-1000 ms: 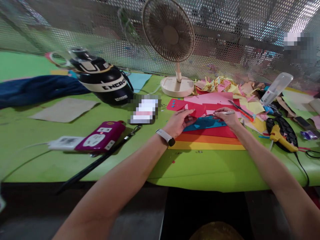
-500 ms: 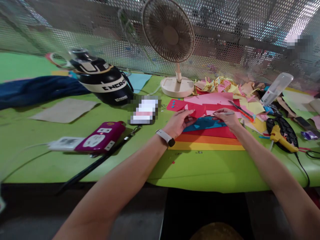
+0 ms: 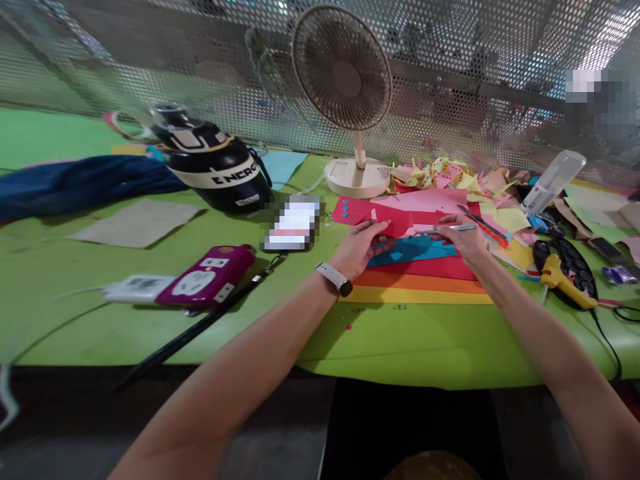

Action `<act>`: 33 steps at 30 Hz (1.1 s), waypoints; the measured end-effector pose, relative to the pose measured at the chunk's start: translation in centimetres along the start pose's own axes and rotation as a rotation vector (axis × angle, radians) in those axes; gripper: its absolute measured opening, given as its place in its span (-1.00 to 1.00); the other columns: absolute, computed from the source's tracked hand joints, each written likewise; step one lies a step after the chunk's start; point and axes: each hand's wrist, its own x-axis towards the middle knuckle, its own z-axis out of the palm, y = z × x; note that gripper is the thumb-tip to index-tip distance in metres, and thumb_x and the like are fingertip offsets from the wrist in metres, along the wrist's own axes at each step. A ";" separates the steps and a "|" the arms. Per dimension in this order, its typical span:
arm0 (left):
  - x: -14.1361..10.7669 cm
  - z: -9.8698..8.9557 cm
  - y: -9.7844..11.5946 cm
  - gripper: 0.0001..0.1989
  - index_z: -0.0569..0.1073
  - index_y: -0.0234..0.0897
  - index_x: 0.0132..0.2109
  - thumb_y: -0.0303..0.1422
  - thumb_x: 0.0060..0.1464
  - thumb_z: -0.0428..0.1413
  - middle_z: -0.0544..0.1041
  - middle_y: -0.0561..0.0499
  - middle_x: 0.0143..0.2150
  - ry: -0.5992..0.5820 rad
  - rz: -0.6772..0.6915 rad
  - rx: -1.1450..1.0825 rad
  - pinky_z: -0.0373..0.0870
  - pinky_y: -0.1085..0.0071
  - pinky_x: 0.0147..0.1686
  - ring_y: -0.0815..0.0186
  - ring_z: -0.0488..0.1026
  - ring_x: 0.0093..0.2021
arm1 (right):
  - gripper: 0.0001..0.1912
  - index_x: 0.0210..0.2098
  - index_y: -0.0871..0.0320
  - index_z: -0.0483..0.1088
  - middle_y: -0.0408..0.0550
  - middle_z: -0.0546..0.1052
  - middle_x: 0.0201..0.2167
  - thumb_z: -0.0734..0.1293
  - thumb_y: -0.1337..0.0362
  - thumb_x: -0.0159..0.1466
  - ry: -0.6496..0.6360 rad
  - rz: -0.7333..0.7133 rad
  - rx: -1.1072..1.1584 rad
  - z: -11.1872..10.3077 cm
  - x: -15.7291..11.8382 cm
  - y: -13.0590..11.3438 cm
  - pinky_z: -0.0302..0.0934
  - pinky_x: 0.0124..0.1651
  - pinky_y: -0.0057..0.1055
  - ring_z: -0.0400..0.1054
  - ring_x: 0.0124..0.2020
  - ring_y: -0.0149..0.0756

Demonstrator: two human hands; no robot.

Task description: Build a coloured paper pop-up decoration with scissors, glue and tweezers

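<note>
My left hand, with a watch on its wrist, is closed on the edge of a red paper card. Small blue pieces sit in a row on the card's left end. Between the fingers of my right hand is a slim silver tool that looks like tweezers, its pointed end towards the card. Below both hands lies blue paper with cut-out shapes, on top of red, orange and yellow sheets.
A fan stands behind the papers. To the left are a phone, a purple power strip and a black jug. On the right lie scissors, a yellow glue gun, paper scraps and a clear bottle.
The silver tool now shows more of its length and its tip reaches left towards the red card. My left hand keeps its hold; the whole view has shifted slightly.
</note>
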 end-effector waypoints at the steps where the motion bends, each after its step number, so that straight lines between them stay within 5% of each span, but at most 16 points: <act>1: -0.1 0.1 0.0 -0.82 0.44 -0.31 -0.37 -0.46 -0.14 0.30 0.55 0.03 -0.41 0.007 0.021 -0.012 0.56 0.31 -0.28 0.38 0.48 -0.45 | -0.74 -0.37 0.12 0.34 -0.23 0.54 -0.60 0.49 0.30 0.01 -0.003 -0.010 0.014 -0.3 -0.2 -0.4 0.26 -0.52 -0.56 0.52 -0.53 -0.36; 7: -1.2 0.7 -0.4 -0.68 0.40 -0.27 -0.31 -0.33 -0.19 0.36 0.53 0.06 -0.36 -0.038 0.138 0.076 0.55 0.37 -0.34 0.32 0.53 -0.33 | -0.58 -0.30 0.11 0.34 -0.20 0.57 -0.54 0.53 0.14 -0.07 0.017 -0.138 0.111 -1.2 -1.8 -3.0 0.29 -0.48 -0.52 0.54 -0.48 -0.32; 16: -3.5 1.8 -1.4 -0.60 0.43 -0.23 -0.16 -0.18 -0.12 0.32 0.57 -0.02 -0.19 -0.241 0.179 0.209 0.56 0.39 -0.38 0.20 0.56 -0.19 | -0.65 -0.30 0.07 0.32 -0.23 0.55 -0.53 0.48 0.11 0.03 0.057 -0.262 0.122 0.0 -3.9 -4.1 0.32 -0.42 -0.48 0.54 -0.45 -0.32; 33: -3.8 1.9 -1.5 -0.55 0.44 -0.28 -0.14 -0.17 -0.15 0.34 0.56 -0.03 -0.21 -0.255 0.191 0.213 0.58 0.35 -0.35 0.20 0.55 -0.19 | -0.66 -0.33 0.06 0.30 -0.21 0.55 -0.54 0.48 0.10 0.04 0.078 -0.263 0.068 0.4 -4.3 -4.4 0.35 -0.42 -0.43 0.56 -0.43 -0.25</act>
